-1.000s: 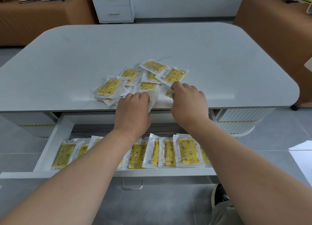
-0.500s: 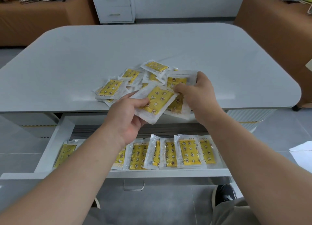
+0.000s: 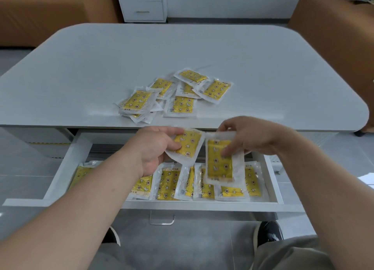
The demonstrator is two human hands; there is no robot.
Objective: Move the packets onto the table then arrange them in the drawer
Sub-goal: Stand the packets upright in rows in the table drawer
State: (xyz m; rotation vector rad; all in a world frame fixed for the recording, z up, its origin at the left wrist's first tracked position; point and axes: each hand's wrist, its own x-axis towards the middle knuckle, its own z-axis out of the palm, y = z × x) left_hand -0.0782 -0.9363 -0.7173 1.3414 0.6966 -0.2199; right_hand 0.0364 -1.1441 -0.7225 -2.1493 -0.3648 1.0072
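- The drawer (image 3: 66,168) stands pulled out under the table (image 3: 202,51). The forearm hides part of its left end, so the row of packets (image 3: 168,182) there may have gaps.
- The left hand (image 3: 153,148), up at the table half a second ago, now pinches a tilted packet (image 3: 188,146) over the drawer.
- The right hand (image 3: 249,136) has come down too, pinching an upright packet (image 3: 219,164) just above the row.
- The pile (image 3: 178,95) on the table is two fewer, and both packets look ready for slotting in.
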